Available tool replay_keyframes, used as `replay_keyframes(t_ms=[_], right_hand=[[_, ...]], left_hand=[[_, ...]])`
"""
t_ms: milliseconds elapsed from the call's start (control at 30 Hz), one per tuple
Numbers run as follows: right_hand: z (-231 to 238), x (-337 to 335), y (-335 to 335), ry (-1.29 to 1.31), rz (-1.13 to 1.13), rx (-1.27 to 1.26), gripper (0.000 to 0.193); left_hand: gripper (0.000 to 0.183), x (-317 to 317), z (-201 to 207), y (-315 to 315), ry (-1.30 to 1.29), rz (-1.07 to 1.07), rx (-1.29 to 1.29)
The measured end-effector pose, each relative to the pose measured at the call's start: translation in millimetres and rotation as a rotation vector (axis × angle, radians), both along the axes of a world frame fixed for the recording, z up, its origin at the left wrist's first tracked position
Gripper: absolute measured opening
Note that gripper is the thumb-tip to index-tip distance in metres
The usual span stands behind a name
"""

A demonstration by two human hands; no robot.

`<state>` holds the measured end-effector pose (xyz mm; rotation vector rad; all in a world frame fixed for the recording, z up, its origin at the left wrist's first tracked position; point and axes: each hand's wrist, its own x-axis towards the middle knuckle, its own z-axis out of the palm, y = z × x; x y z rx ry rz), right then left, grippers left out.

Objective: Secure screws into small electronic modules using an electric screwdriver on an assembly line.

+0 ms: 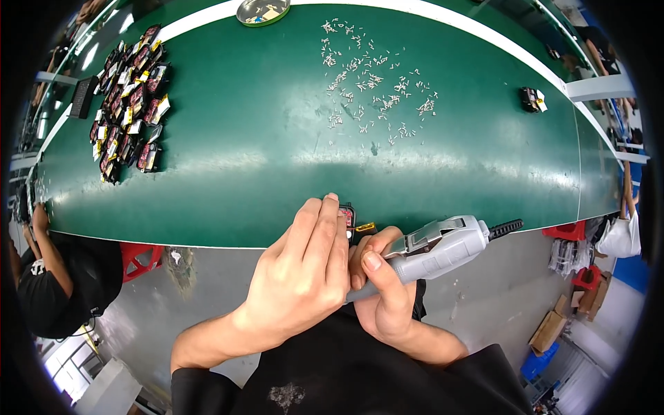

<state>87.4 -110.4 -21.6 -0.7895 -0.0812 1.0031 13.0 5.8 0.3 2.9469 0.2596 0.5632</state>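
My left hand (304,256) is closed, its fingers pressed together over a small black device (348,215) with a red part and a yellow tab, at the table's near edge. The palm and thumb side are hidden, as is most of the device. Close beside it, my right hand (386,290) grips a grey electric screwdriver (443,245), a corded tool by its look. It lies slanted, with its black cord end toward the right. The tool's tip is out of sight behind my hands.
On the green table (242,138), a pile of similar black devices (131,104) lies at the left. Small pale screw-like pieces (373,79) are scattered at the far middle. A round tin (263,12) stands at the back, a single device (531,99) at right. Someone sits at left (62,277).
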Motion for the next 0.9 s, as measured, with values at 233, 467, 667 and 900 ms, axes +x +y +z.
replay_keyframes(t_ms=[233,467,667,900], right_hand=[[27.7,59.3,1.9,-0.278,0.145,0.322,0.02],[47.7,96.8,32.7,-0.515,0.112,0.386,0.032],[35.9,93.6,48.6,-0.502,0.082,0.352,0.033],[31.7,94.4,50.0,-0.519,0.147,0.333,0.031]], left_hand=[[0.041,-9.5,-1.5,1.6,0.086,-0.043,-0.023],[0.041,-10.5,-4.5,2.6,0.105,-0.064,-0.01],[0.04,-11.4,-9.0,2.5,0.054,-0.039,-0.02],[0.038,-12.7,-5.6,-0.4,0.045,-0.022,-0.157]])
